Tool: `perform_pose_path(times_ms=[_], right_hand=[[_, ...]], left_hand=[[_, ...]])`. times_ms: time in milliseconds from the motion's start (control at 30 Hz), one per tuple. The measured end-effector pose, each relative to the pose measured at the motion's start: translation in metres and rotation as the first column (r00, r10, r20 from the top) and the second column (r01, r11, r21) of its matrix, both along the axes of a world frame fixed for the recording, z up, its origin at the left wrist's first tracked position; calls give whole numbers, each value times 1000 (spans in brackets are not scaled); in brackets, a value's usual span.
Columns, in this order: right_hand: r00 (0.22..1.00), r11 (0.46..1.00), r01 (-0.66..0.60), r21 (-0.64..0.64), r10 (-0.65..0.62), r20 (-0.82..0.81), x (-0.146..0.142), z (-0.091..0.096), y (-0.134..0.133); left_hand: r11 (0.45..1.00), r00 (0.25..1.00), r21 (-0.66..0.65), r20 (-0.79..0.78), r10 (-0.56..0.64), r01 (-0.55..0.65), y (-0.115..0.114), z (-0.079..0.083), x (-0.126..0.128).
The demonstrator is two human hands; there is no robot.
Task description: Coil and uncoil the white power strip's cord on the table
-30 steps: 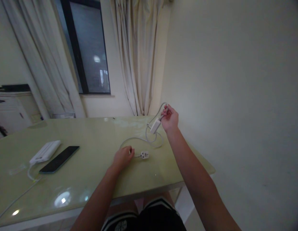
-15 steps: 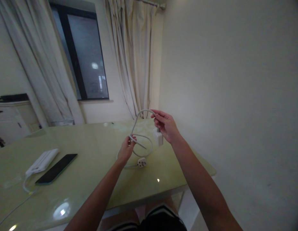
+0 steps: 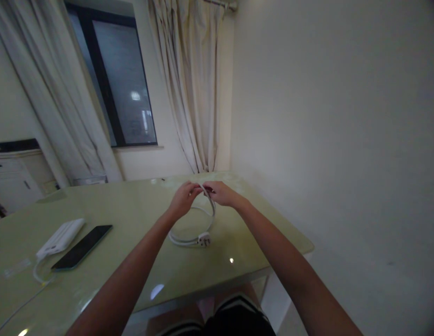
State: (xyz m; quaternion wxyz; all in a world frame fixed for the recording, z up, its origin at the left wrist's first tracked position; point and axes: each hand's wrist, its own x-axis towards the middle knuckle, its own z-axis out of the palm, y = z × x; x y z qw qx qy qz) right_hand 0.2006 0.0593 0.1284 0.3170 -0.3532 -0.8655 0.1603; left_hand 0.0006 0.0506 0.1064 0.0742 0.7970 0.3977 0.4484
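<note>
A white power cable [image 3: 213, 212] is looped into a coil above the table. My left hand [image 3: 184, 198] pinches the top of the coil from the left. My right hand [image 3: 220, 192] grips it from the right, and the fingertips of both hands nearly meet there. At the bottom of the loop the cable's white plug [image 3: 204, 239], its pins showing, rests at the tabletop. The white block at the cable's other end does not show; it may be hidden behind my hands.
On the left of the glossy greenish table [image 3: 133, 261] lie a white power bank [image 3: 61, 237] with a white lead [image 3: 23, 303] and a black phone [image 3: 83, 247]. A wall [image 3: 336, 140] runs along the right side. Curtains [image 3: 189, 84] and a window [image 3: 122, 79] are behind.
My right hand has come down and left to meet my left hand, which has risen slightly. The cable's raised arc is now gathered into the coil, and the white block has gone from sight.
</note>
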Motion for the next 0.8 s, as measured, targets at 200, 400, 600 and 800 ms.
perform_pose_path(times_ms=[200,400,600,800], right_hand=[[980,986,-56,159,84,-179,-7,-30,17],[889,988,-150,-23,125,-439,-27,-42,24],[733,904,-280,-322,-16,-680,-37,-35,21],[748,899,338,-280,-437,-499,20,-45,43]], left_hand=[[988,901,-131,415,130,-83,14,1,-17],[986,963,-83,220,158,-143,10,11,-25],[974,935,105,-274,224,-202,-4,40,-10],[938,939,36,-14,345,-344,-1,35,-39]])
